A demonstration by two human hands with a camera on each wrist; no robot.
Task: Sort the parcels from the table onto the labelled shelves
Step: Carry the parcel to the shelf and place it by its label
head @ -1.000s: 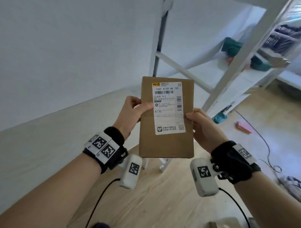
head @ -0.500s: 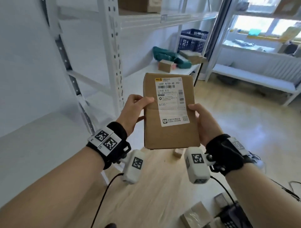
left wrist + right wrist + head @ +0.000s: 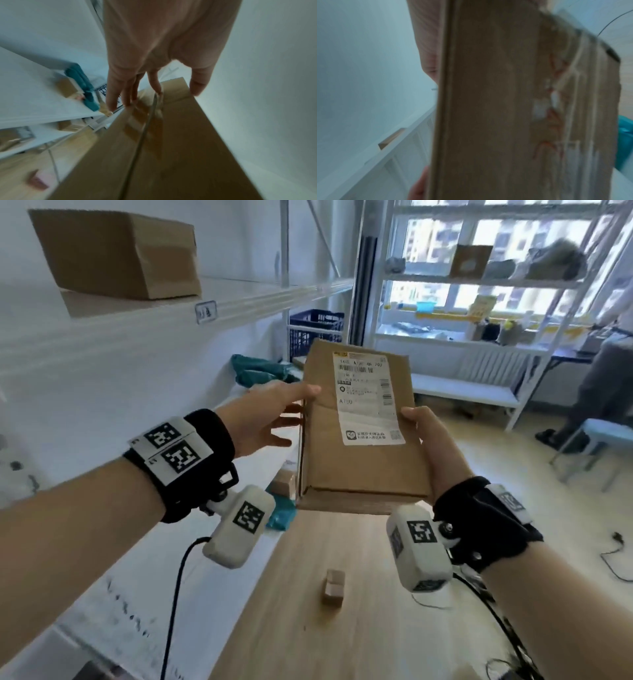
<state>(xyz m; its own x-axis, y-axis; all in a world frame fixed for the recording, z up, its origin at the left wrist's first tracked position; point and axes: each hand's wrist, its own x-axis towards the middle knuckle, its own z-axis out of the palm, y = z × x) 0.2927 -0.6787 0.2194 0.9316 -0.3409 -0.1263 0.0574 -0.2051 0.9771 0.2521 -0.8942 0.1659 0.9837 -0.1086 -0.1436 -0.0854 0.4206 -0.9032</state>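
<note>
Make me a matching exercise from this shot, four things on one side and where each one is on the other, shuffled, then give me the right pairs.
Things:
1. labelled parcel
2. big cardboard box
3. small cardboard block
4. blue crate

Places:
A. on the wooden floor below the hands
B. on the upper shelf at left
C. held between the left hand and the right hand
D. behind the parcel, by the shelf post

Pairs: 1-C, 2-B, 3-A, 4-D
</note>
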